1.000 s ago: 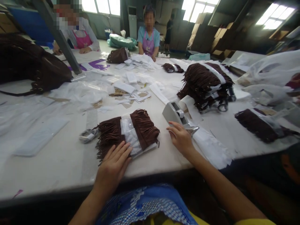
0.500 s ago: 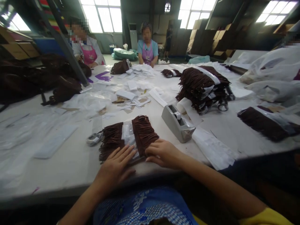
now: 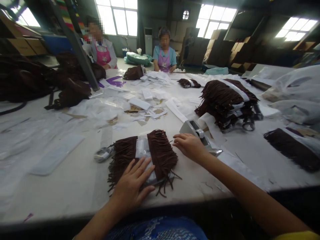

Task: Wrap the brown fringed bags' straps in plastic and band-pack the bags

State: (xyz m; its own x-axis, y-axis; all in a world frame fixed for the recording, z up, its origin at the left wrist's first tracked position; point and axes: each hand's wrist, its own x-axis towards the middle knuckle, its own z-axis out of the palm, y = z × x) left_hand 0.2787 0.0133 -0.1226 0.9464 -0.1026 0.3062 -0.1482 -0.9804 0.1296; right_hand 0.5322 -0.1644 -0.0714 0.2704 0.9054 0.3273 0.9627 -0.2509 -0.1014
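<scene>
A dark brown fringed piece (image 3: 163,156) lies on the table before me, with a band of clear plastic and white paper (image 3: 143,146) across its middle. My left hand (image 3: 133,181) is open, fingers spread flat over the band's near end and the fringe beside it. Just past the piece's right edge, my right hand (image 3: 188,146) hovers in front of a grey tape dispenser (image 3: 191,126), partly covering it. Its fingers are bent together; whatever they may hold is hidden. At the piece's left end lies a grey looped cord or strap (image 3: 102,154).
A stack of brown fringed pieces (image 3: 225,100) stands beyond the dispenser, and another piece (image 3: 291,148) lies at the right. Paper scraps (image 3: 152,115) and plastic bags (image 3: 100,108) litter the middle and left. Two people in aprons are across the table.
My right hand has left the fringe and moved up and right to the dispenser. Loose strands now hang from the piece's near right corner. My left hand stays on the band.
</scene>
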